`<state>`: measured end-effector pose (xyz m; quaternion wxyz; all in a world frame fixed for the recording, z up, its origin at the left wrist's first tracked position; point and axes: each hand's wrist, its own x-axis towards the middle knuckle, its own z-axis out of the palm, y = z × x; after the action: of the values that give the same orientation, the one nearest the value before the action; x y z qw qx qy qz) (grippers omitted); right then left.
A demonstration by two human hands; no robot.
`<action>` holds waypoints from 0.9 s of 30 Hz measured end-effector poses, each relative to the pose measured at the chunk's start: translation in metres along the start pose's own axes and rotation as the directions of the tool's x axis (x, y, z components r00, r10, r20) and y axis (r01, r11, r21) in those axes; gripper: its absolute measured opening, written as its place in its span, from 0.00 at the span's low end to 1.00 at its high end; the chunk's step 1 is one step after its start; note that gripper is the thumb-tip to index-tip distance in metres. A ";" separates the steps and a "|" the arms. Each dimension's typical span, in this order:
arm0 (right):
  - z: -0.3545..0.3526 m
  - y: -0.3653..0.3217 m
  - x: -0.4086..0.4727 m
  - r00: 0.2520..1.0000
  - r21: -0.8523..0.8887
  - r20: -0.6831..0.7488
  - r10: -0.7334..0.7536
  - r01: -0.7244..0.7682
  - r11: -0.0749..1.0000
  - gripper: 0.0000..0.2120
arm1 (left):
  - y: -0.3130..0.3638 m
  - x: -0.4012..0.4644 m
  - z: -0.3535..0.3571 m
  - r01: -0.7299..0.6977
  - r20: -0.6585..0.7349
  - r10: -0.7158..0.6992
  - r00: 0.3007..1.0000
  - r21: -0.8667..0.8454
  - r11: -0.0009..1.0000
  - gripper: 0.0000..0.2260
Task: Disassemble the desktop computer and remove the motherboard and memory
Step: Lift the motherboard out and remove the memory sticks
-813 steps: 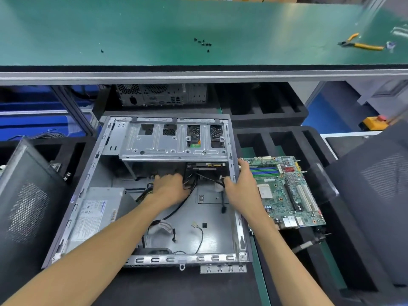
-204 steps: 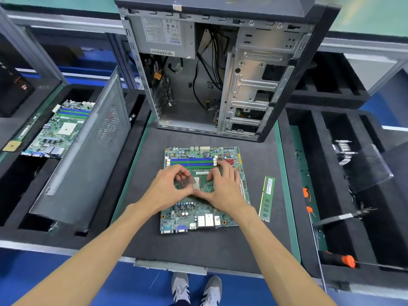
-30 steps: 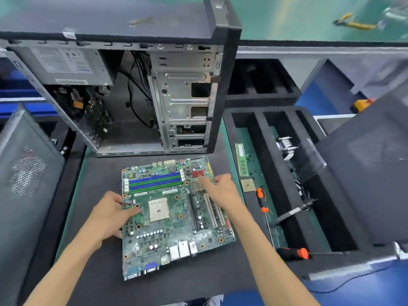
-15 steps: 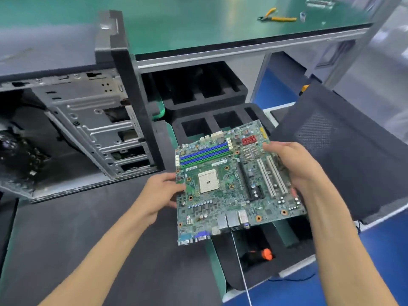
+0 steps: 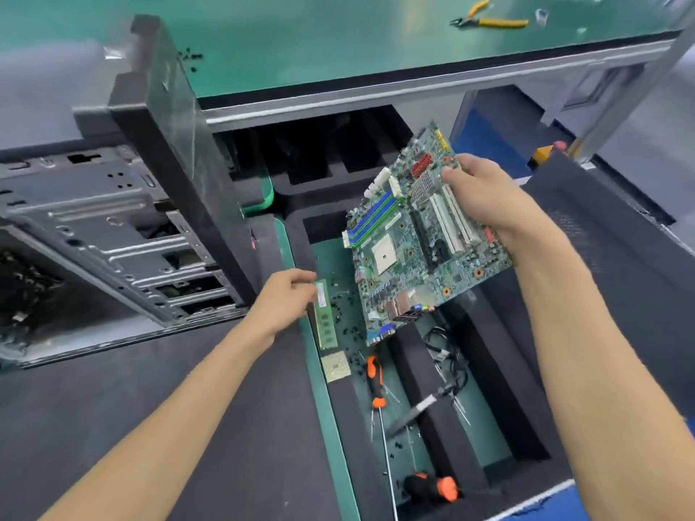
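- Right hand [image 5: 485, 193]: grips the right edge of the motherboard [image 5: 421, 235], fingers curled over its top face; the board is held tilted in the air above the black foam tray [image 5: 489, 389].
- Left hand [image 5: 284, 298]: fingers curled onto the upper end of the green memory module [image 5: 325, 321], which lies in the tray's leftmost compartment.
- Processor chip [image 5: 336, 365]: lies just below the memory module in the same compartment.
- Orange-handled screwdriver [image 5: 376, 385]: lies beside the chip, among loose black screws.
- Open computer case [image 5: 113, 235]: stands upright at left on the dark tabletop [image 5: 131, 426].
- Yellow-handled pliers [image 5: 489, 20]: lie on the green upper shelf [image 5: 319, 35].
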<state>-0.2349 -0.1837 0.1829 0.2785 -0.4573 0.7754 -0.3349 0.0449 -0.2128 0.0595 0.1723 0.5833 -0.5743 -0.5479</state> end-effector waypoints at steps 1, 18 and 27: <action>0.008 -0.001 0.008 1.000 -0.014 0.006 -0.008 0.008 1.000 0.22 | -0.006 0.000 -0.004 0.013 -0.013 -0.013 1.000 -0.006 1.000 0.12; 0.126 0.043 0.071 0.987 0.017 0.153 0.044 -0.047 0.999 0.16 | -0.051 0.001 -0.022 0.100 -0.045 -0.102 0.994 -0.051 0.994 0.12; 0.130 0.072 0.076 0.981 0.035 0.172 0.090 -0.097 0.995 0.24 | -0.049 0.011 -0.020 0.108 -0.020 -0.109 0.994 -0.033 0.994 0.12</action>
<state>-0.2092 -0.2607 0.0369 0.3692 -0.4412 0.7618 -0.2978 0.0825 -0.2175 0.0209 0.1576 0.6167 -0.5311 -0.5593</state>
